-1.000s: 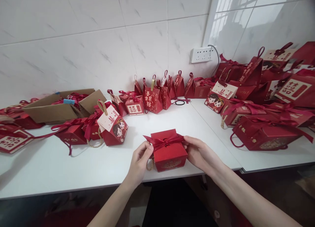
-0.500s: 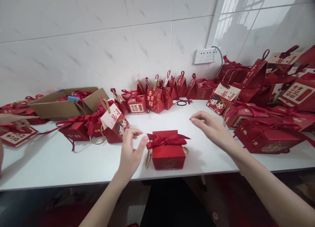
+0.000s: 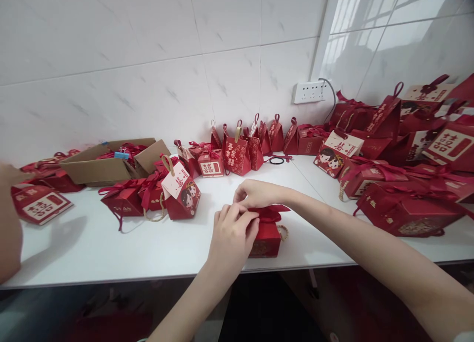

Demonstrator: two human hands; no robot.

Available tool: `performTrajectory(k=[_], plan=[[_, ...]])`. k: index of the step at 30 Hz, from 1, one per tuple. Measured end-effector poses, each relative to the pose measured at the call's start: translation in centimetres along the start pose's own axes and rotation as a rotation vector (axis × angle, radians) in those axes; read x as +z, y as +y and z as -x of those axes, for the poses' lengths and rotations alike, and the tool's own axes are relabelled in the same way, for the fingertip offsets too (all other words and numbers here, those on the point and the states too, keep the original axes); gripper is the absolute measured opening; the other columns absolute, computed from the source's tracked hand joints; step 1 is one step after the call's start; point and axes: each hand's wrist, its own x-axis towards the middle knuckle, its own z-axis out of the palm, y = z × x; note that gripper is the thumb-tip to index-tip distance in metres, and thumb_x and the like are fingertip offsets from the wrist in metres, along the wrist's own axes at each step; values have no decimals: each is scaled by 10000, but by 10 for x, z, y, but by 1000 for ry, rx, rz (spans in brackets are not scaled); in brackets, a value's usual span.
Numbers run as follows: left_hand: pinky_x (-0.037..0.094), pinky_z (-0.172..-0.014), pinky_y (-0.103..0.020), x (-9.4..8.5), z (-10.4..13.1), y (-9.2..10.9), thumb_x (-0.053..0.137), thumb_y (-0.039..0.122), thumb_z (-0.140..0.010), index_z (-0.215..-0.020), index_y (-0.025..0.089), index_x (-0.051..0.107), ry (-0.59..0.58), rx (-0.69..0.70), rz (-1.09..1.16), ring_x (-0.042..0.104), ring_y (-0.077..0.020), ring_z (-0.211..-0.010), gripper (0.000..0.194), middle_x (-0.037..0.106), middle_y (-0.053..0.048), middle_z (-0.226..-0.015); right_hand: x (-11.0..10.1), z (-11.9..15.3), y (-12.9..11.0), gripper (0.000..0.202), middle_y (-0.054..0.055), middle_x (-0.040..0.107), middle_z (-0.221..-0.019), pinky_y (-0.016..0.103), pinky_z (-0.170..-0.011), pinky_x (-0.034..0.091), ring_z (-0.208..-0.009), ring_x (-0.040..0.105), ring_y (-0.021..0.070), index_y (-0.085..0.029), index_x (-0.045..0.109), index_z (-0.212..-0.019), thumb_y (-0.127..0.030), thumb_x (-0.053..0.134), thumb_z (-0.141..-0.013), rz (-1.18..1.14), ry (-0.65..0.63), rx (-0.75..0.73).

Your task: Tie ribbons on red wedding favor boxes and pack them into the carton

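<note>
A red gift box (image 3: 267,240) with a red ribbon bow (image 3: 269,214) and a gold cord handle stands near the table's front edge. My left hand (image 3: 231,233) covers the box's left side, its fingers bent together at the left end of the bow. Reaching across from the right, my right hand (image 3: 255,193) is over the back left of the bow with its fingers closed, touching the left fingertips. Both hands seem to be at the ribbon, but what lies between their fingers is hidden.
Red boxes (image 3: 185,193) stand left of my hands, and an open cardboard box (image 3: 96,171) holds red ribbons. More boxes line the wall and pile up at right (image 3: 411,208). Another person's arm (image 3: 9,228) is at far left. A black ring (image 3: 276,160) lies behind.
Both hands have moved inward to the bow, the right one crossing over the box, and their fingers have closed. The view has shifted slightly. The other person's arm has come further into view.
</note>
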Motion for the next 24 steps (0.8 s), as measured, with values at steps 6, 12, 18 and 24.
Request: performTrajectory(k=[6,12,18,24], plan=[[356,-782,-376,0,0,2,554,179,-838,-855,198,681,-53,-98,70,539,-201,-863,130,636,-19,-819,9,0,7,216,2,630,-624,196,-499,367,-555,480,92,-108,692,-740,-250,529,-737,-61,129,80],[364,-759,-371,2,-1,2,544,178,-829,-803,204,659,-79,-119,79,530,-203,-821,120,628,-18,-798,14,-8,9,247,29,650,-655,217,-551,388,-598,529,116,-105,667,-686,-306,561,-781,-98,263,129],[398,-802,-366,1,-2,0,541,197,-825,-950,194,630,-48,-104,87,556,-206,-931,153,576,-56,-958,0,17,16,368,98,666,-957,239,-664,431,-788,592,159,-122,604,-980,-454,537,-836,-113,388,128],[393,-775,-366,-1,-4,0,530,211,-835,-926,195,632,-120,-115,94,539,-211,-888,138,619,-40,-898,3,80,42,554,81,622,-706,290,-608,411,-639,545,167,-131,611,-717,-655,452,-800,-184,97,383]])
